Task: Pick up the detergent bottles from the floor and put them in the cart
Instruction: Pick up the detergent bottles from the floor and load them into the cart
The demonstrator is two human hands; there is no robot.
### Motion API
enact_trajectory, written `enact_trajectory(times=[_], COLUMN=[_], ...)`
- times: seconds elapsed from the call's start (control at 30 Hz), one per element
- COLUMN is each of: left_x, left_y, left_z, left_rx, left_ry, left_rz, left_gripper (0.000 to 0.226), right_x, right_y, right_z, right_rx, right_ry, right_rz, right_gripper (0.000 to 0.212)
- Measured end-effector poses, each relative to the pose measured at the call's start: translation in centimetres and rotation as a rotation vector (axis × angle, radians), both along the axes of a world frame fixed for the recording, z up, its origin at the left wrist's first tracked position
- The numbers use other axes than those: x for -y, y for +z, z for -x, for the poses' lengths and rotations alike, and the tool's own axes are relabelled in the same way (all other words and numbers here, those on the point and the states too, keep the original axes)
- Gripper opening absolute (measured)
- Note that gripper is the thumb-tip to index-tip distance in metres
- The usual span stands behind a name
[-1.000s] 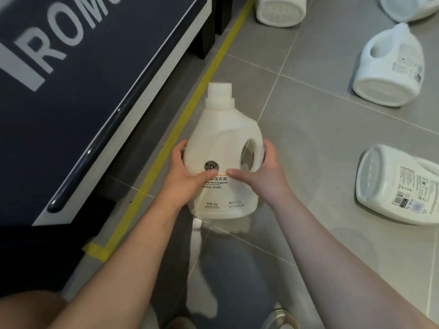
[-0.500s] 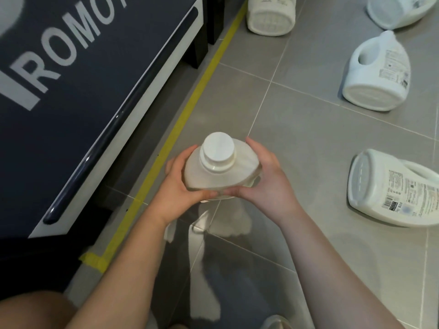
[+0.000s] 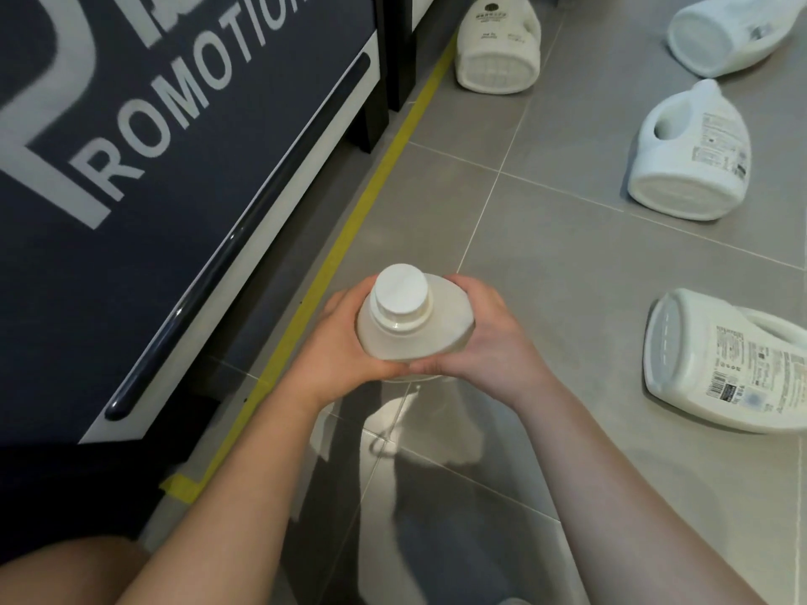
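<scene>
I hold a white detergent bottle [image 3: 415,325] upright above the floor, its round cap facing the camera. My left hand [image 3: 336,351] grips its left side and my right hand [image 3: 489,347] grips its right side. Several more white detergent bottles lie on their sides on the grey tiles: one at the right edge [image 3: 720,364], one further back on the right [image 3: 694,155], one at the top right corner [image 3: 725,32], and one at the top centre [image 3: 498,50]. No cart is clearly recognisable in view.
A dark blue panel with white "PROMOTION" lettering [image 3: 144,168] and a dark rail [image 3: 236,246] fills the left side. A yellow tape line [image 3: 349,238] runs along the floor beside it. My knee [image 3: 65,574] shows at the bottom left.
The bottle was tipped from showing its front label to upright with the cap toward the camera, and both hands shifted to its sides. The view moved forward, showing more bottles at the top.
</scene>
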State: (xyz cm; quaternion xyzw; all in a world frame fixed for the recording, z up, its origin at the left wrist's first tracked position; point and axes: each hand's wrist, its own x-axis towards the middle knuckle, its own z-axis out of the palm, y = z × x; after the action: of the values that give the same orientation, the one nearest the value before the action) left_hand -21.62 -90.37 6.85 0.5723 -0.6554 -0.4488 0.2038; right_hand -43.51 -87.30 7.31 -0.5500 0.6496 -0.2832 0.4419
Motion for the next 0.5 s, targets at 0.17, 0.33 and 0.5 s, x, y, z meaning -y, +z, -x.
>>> enact_trajectory(times=[0.17,0.33,0.5], left_x=[-0.1,-0.8,-1.6], left_y=[0.8,3.9,11.7], left_z=[0.2,1.0,1.9], left_rx=[0.035,0.025,0.012], left_ry=[-0.012,-0.028,-0.055], left_rz=[-0.007,-0.033,-0.014], left_gripper=[0.109,0.103,0.101], right_x=[-0.8,-1.7,-3.0], right_y=[0.8,3.8,11.4], right_z=[0.2,1.2,2.2], right_rx=[0.050,0.079,0.083], right_ry=[-0.041,-0.079,-0.100], right_rz=[0.010,-0.008,0.003], right_gripper=[0.093,0.092,0.100])
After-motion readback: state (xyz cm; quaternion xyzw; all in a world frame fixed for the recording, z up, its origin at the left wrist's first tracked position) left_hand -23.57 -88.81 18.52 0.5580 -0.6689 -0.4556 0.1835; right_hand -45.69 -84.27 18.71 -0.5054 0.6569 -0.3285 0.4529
